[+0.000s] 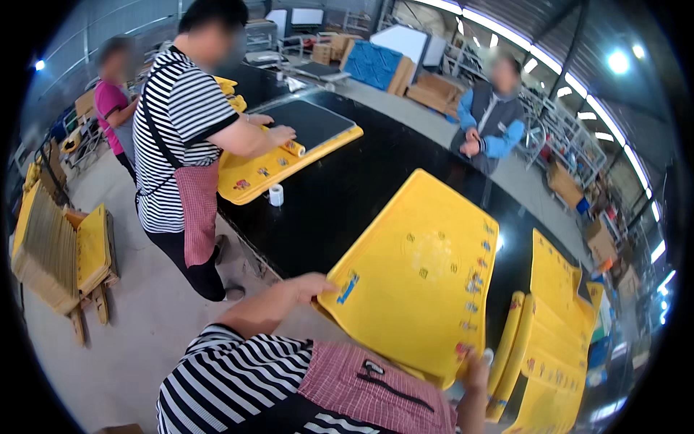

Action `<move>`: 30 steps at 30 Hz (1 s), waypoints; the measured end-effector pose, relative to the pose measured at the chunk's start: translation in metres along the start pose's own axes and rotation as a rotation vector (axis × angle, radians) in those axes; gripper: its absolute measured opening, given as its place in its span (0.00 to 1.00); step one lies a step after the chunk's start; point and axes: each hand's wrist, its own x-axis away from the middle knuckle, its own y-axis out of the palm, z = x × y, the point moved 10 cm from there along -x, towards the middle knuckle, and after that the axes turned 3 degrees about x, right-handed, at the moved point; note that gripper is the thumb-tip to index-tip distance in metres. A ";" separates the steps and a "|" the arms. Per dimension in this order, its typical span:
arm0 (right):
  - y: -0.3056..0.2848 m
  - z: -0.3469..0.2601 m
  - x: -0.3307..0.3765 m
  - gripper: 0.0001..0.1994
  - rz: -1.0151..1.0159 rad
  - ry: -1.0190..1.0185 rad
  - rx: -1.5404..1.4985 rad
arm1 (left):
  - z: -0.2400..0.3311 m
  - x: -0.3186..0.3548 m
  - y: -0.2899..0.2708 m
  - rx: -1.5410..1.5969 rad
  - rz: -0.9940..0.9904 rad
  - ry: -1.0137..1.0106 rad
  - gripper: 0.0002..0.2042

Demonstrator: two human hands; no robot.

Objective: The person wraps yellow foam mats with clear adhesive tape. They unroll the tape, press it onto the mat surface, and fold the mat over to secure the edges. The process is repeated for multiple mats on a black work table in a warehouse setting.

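Both hands, left point(309, 286) and right point(475, 370), closed on tilted flat yellow plastic board point(419, 278) over black counter point(347, 195); best kept level, edges gripped firmly.

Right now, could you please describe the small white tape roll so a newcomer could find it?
Start at the long black table. On its near edge, beside the co-worker's yellow board, stands the tape roll. It is the only small white cylinder there.

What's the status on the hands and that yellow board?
Left hand and right hand grip yellow board, tilted over black table. Yellow stack right alongside.
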 end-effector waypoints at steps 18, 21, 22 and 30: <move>-0.134 -0.462 0.083 0.24 0.298 -1.282 -0.555 | 0.458 0.312 0.200 0.309 -0.634 1.727 0.23; -0.118 -0.484 0.060 0.22 0.357 -1.352 -0.668 | 0.484 0.298 0.216 0.333 -0.529 1.781 0.22; -0.111 -0.487 0.047 0.22 0.351 -1.326 -0.683 | 0.491 0.282 0.219 0.351 -0.630 1.739 0.19; -0.074 -0.403 -0.245 0.45 0.239 -0.667 -0.421 | 0.522 -0.018 0.211 0.028 -0.290 1.059 0.36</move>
